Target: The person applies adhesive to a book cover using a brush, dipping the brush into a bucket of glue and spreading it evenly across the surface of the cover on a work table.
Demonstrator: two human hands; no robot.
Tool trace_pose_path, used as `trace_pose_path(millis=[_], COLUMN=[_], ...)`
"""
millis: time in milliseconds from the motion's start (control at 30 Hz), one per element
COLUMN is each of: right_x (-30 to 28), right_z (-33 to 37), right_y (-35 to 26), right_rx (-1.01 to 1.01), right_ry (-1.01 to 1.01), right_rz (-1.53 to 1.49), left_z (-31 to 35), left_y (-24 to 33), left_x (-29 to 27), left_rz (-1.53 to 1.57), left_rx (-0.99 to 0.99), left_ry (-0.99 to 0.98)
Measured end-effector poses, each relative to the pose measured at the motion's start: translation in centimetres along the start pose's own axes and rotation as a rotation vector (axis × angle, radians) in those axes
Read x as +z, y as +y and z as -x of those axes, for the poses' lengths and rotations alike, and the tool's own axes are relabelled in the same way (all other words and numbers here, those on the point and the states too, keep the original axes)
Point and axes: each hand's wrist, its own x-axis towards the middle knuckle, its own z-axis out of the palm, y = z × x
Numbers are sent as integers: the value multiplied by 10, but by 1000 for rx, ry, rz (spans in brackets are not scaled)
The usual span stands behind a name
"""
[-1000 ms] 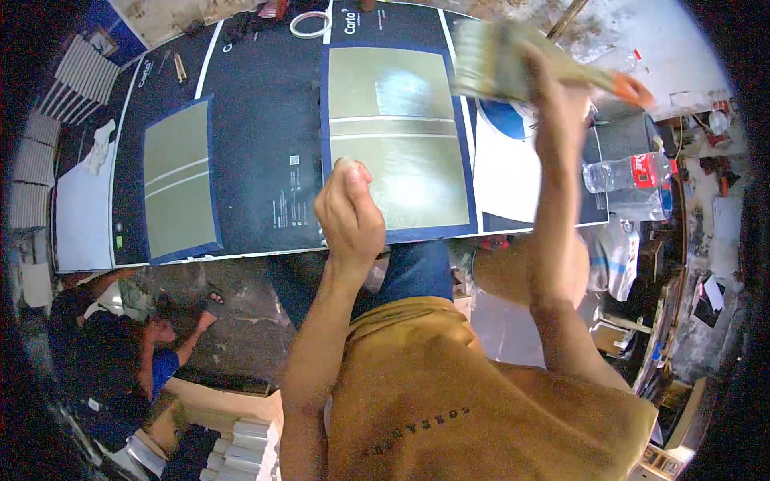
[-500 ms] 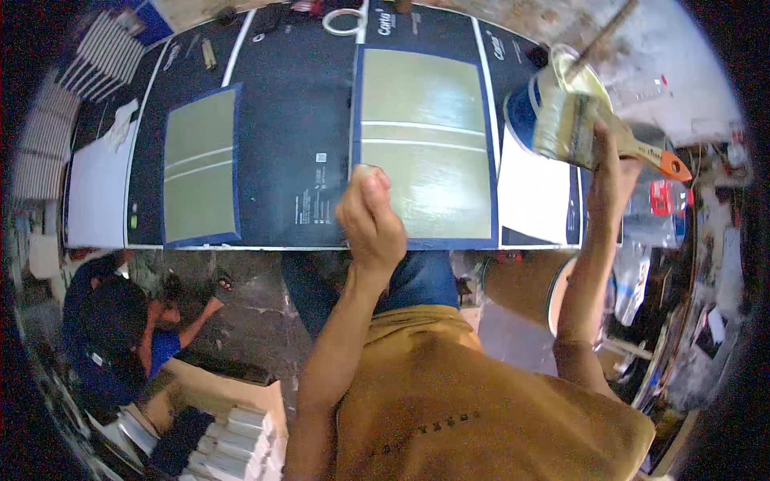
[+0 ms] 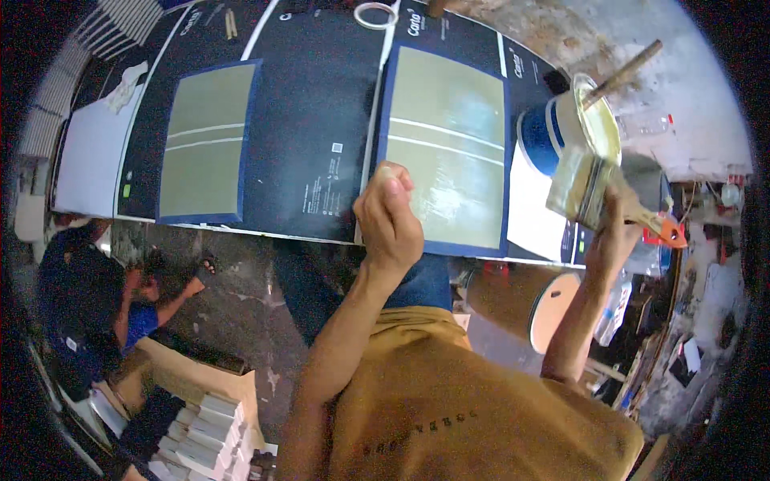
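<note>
My right hand (image 3: 616, 220) grips a wide paintbrush (image 3: 576, 191) with an orange-ended handle. The pale, thick bristles point left, just in front of a blue-and-white bucket (image 3: 539, 135), which holds creamy liquid and a wooden stick (image 3: 626, 74). In a closed fist, my left hand (image 3: 391, 218) hovers over the near left edge of a greenish-beige panel (image 3: 449, 100). What lies in that fist, if anything, is hidden. Blue edging frames the panel, two white lines cross it, and its surface shines as if wet. Further left lies a similar, duller panel (image 3: 203, 183).
Black printed boards (image 3: 297, 104) cover the table. White sheets (image 3: 533, 215) lie below the bucket and at the far left. A tape ring (image 3: 375, 14) sits at the back. At lower left, another person (image 3: 80, 297) is low beside an open carton (image 3: 184, 369) of white pieces.
The whole view has tilted and shifted slightly. My right hand has brought the brush lower and nearer, away from the bucket's rim. My left fist stays closed near the panel's edge.
</note>
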Motion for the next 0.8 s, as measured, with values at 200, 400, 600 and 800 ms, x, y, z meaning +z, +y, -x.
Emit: trace_pose_path(millis=[200, 400, 600, 800], right_x=[120, -21, 24, 44], right_z=[71, 82, 80, 97], right_y=[-22, 13, -43, -10], right_rx=[98, 268, 262, 214], right_ry=[-331, -237, -41, -377], right_rz=[189, 494, 234, 619], left_z=[2, 2, -1, 0], left_y=[-14, -5, -9, -10], left_x=[-4, 1, -8, -6], left_rz=[-27, 72, 46, 21], left_rx=[90, 121, 118, 122], left_ry=[5, -32, -23, -33])
